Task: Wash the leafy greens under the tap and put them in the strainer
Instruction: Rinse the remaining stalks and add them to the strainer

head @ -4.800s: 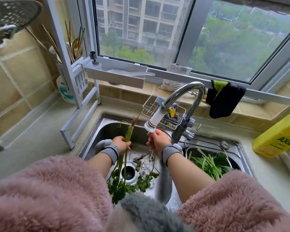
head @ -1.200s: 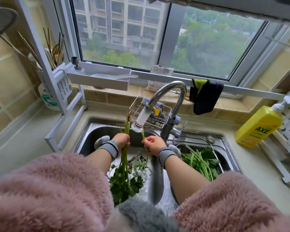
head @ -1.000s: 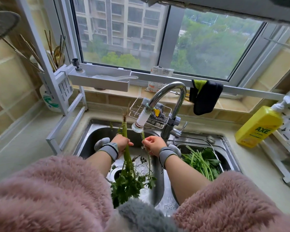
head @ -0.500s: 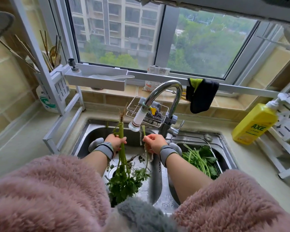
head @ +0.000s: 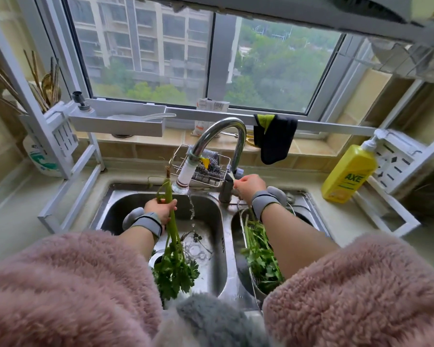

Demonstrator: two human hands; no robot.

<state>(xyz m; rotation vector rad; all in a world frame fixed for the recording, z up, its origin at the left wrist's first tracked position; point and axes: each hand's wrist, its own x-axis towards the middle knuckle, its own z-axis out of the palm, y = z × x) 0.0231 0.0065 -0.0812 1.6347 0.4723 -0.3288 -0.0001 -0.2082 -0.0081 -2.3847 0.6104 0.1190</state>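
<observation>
Rinse step: left hand [head: 161,209] grip grasps greens [head: 173,261] at tap's [head: 219,139] 7 o'clock; right hand [head: 249,185] clenched at tap lever. Next: transfer to strainer [head: 254,284].

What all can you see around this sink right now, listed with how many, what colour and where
bunch of greens: one, green, gripped by the left hand, hanging into the left basin
washed greens: one pile, green, in the strainer
strainer: one, metal, in the right basin
tap: one, chrome with a white nozzle, behind the sink, water running
sink: one double, steel
wire rack: one, metal, behind the tap
cloth: one, black with a yellow-green patch, hanging on the rail
soap bottle: one, yellow, on the counter at right
chopsticks: several, brown, in the holder at left
left hand: one, holding the bunch's stems
right hand: one, at the tap's base; what it grips is unclear
</observation>
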